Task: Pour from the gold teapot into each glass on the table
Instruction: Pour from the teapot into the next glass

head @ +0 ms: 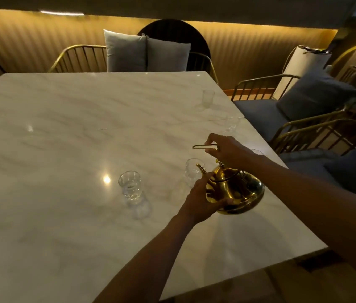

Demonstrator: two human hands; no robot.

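The right hand [227,150] grips the shiny round gold teapot's [236,190] handle, the left hand [203,201] cups its body, and the spout points left at the nearest clear ribbed glass [193,171].

Dim, amber-lit ribbed wall [249,51], gold wire chairs [78,57] with grey cushions [125,51], marble table [63,149].

A white marble table [63,149] bears clear glasses: one [129,186] near its middle, another [208,98] toward the far-right edge.
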